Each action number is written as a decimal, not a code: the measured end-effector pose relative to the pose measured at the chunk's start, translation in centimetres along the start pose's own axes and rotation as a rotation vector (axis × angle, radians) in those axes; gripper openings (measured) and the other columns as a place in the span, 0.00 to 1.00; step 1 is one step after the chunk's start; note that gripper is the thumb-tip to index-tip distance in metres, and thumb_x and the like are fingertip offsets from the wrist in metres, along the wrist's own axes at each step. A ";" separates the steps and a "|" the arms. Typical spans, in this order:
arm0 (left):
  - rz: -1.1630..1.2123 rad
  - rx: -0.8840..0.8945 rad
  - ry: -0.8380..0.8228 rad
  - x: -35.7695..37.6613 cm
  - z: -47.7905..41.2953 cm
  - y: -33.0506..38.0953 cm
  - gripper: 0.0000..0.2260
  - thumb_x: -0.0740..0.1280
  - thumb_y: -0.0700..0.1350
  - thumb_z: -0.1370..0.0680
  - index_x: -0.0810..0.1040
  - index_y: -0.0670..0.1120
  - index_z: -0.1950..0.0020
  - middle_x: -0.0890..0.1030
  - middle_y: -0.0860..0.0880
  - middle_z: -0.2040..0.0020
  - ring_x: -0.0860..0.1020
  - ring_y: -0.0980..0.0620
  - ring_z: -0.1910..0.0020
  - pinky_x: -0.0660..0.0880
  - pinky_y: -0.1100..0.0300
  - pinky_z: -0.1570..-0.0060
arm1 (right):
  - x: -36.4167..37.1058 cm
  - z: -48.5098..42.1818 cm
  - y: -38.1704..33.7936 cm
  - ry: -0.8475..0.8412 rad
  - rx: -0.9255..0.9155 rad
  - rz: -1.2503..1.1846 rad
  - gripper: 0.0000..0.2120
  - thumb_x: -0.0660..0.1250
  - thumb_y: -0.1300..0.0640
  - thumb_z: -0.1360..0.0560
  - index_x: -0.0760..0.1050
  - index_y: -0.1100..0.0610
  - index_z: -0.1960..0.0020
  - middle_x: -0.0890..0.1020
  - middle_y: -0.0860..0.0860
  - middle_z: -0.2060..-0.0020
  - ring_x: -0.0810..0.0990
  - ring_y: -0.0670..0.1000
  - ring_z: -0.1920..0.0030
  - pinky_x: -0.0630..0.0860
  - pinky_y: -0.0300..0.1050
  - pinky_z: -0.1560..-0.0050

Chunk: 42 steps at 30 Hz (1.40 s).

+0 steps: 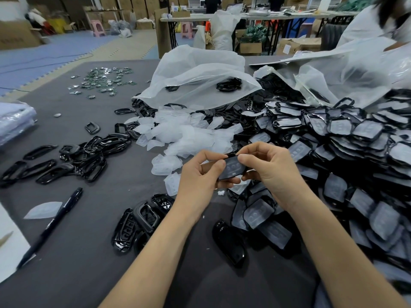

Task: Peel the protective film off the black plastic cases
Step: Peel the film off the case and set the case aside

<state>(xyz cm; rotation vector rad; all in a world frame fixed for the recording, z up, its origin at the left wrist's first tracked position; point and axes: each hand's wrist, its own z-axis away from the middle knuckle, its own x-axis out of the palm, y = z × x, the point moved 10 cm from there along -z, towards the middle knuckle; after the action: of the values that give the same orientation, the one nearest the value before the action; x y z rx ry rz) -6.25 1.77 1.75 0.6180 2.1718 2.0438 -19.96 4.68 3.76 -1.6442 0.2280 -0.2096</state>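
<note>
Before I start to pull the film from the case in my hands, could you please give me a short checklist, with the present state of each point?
1. Case held at both ends: ok; left hand and right hand grip it.
2. Film on the case: ok; a pale sheet covers its face.
3. Film edge pinched: cannot tell; the right hand hides that corner.
4. Place for the removed film: ok; the pile of peeled films lies just beyond the hands.
5. Place for the finished case: ok; bare cases lie on the table beside the left forearm.
</note>
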 end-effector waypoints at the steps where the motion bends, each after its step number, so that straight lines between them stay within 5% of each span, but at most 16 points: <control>1: -0.010 0.002 0.005 0.0 0.0 0.0 0.05 0.63 0.34 0.20 0.76 0.42 0.54 0.85 0.45 0.63 0.83 0.47 0.69 0.80 0.61 0.67 | 0.0 0.0 -0.1 0.003 -0.009 0.016 0.05 0.68 0.68 0.26 0.78 0.62 0.59 0.79 0.53 0.69 0.78 0.45 0.69 0.76 0.36 0.69; 15: 0.078 -0.014 -0.072 1.2 0.2 -0.1 0.11 0.60 0.34 0.19 0.78 0.45 0.43 0.86 0.44 0.60 0.85 0.46 0.61 0.80 0.62 0.60 | -0.4 -0.3 -0.2 0.033 -0.055 0.021 0.07 0.64 0.68 0.24 0.77 0.60 0.58 0.79 0.52 0.70 0.79 0.49 0.73 0.77 0.39 0.70; 22: 0.020 -0.021 -0.003 0.6 0.3 -0.2 0.09 0.61 0.35 0.19 0.81 0.37 0.45 0.86 0.45 0.60 0.85 0.46 0.64 0.80 0.63 0.64 | 0.2 0.0 -0.5 0.004 -0.113 0.220 0.08 0.62 0.64 0.21 0.73 0.56 0.57 0.77 0.46 0.73 0.76 0.44 0.77 0.71 0.36 0.76; 31: -0.031 -0.016 -0.013 0.8 0.3 -0.2 0.06 0.66 0.37 0.21 0.81 0.43 0.48 0.85 0.48 0.64 0.85 0.47 0.66 0.79 0.64 0.65 | 0.1 -0.1 -1.0 0.051 -0.203 0.362 0.08 0.63 0.62 0.21 0.74 0.53 0.58 0.77 0.46 0.72 0.74 0.45 0.78 0.69 0.35 0.76; 36: -0.034 -0.034 0.035 0.2 0.1 -0.4 0.07 0.65 0.35 0.21 0.82 0.43 0.49 0.85 0.40 0.59 0.85 0.47 0.66 0.79 0.65 0.65 | 0.7 0.0 -0.2 -0.019 -0.121 0.192 0.05 0.64 0.59 0.21 0.74 0.55 0.56 0.79 0.49 0.72 0.77 0.47 0.78 0.69 0.34 0.78; 42: -0.046 -0.046 0.059 0.2 0.1 -0.7 0.06 0.64 0.35 0.20 0.80 0.42 0.53 0.82 0.37 0.59 0.84 0.39 0.65 0.80 0.61 0.66 | 0.5 0.2 -1.0 0.024 -0.211 0.346 0.06 0.66 0.63 0.23 0.75 0.54 0.56 0.79 0.60 0.66 0.72 0.51 0.75 0.77 0.43 0.73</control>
<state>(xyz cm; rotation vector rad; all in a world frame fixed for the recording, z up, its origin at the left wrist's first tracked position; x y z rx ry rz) -6.56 1.92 1.12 0.5043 2.1423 2.1084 -19.40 4.85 4.70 -1.7807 0.5623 0.0602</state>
